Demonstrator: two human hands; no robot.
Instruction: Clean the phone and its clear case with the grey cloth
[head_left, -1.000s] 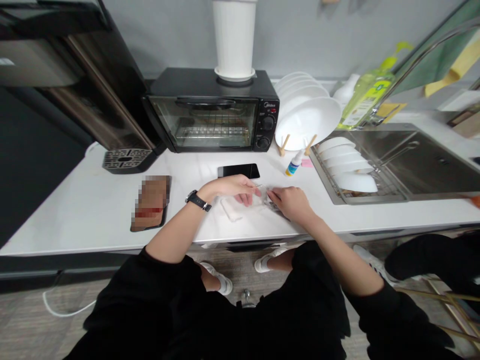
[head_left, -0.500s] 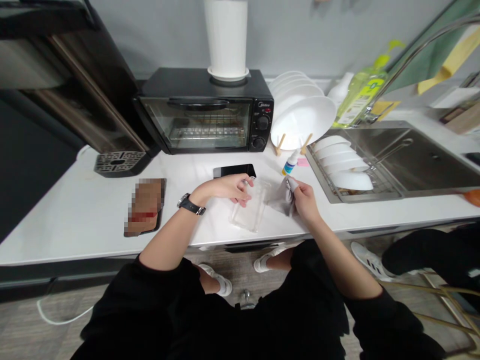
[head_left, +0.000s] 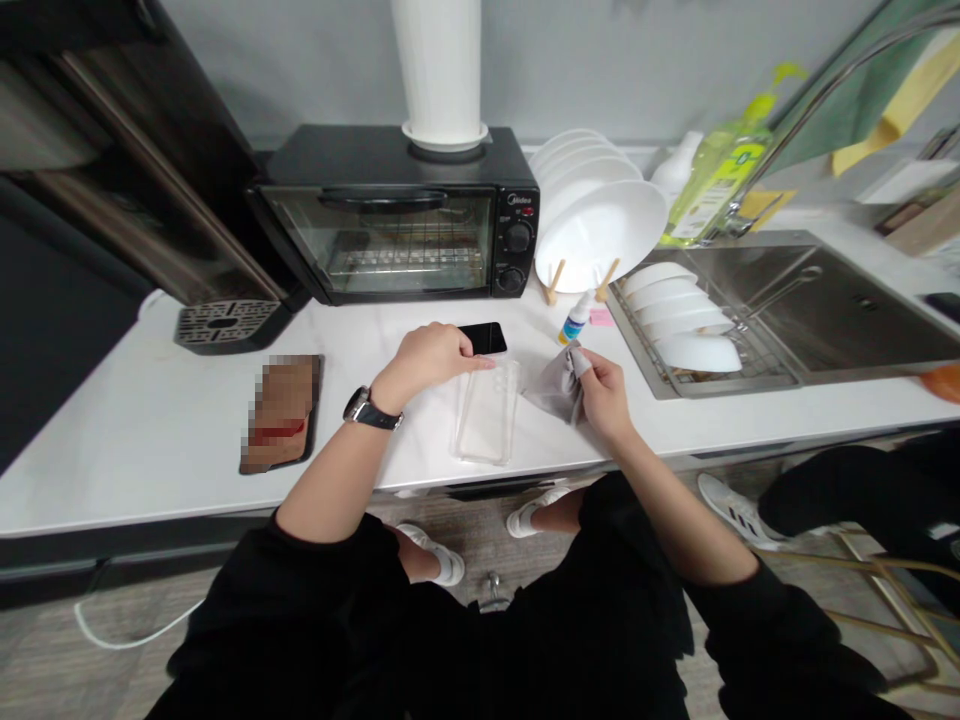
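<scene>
While a transparent phone case (head_left: 486, 418) lies flat near the front edge of the white desk (head_left: 161, 430), the left hand (head_left: 435, 357) is bent over the near left part of a black smartphone (head_left: 489, 338) just beyond it. The fingers cover that part of the smartphone, close to the far end of the case; whether they grasp it or merely touch it, I cannot tell. To the right of the case, the right hand (head_left: 606, 395) pinches a crumpled grey cloth (head_left: 556, 385), which hangs down towards the desk. A dark-strapped wristwatch (head_left: 373, 410) circles the left wrist.

Behind the cloth, a small spray bottle (head_left: 576, 318) with a blue label stands beside a pink sticky note (head_left: 601, 317). Further left, a dark device (head_left: 319, 405) lies on the desk, its face pixelated. At the back sits a black Midea toaster oven (head_left: 397, 225) bearing a white pot (head_left: 442, 75) on a saucer. Right of the oven, white plates (head_left: 600, 235) stand upright in a wooden rack (head_left: 553, 282), and white bowls (head_left: 699, 352) lean in a row over the sink (head_left: 892, 320). A green pump bottle (head_left: 716, 190) stands behind the sink.
</scene>
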